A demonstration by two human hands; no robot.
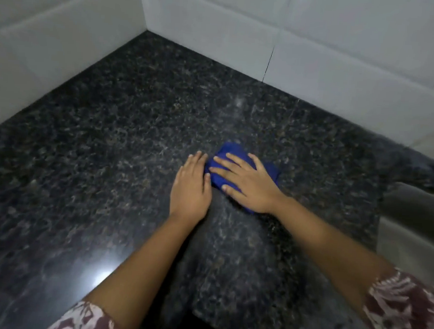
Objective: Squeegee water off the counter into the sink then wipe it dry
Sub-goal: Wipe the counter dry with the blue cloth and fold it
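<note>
Where dark speckled counter (109, 157) meets white tiled walls (344, 57) at back & left: blue cloth (230, 150) bunched mid-counter, sink (410, 227) rim at far right, nothing between. Right hand (247, 185) flat on cloth, fingers spread & pressing, not clenched; left hand (190, 188) palm-down just beside, fingers extended, fingertips touching cloth's left edge. Open counter to left & toward corner; patterned sleeves (405, 315) at bottom.

White tiled walls (219, 24) fill the top of the frame and meet in a corner at upper centre, with a thin dark grout line running down right of centre. Maroon and white patterned sleeves (405, 310) poke in at the bottom corners.
</note>
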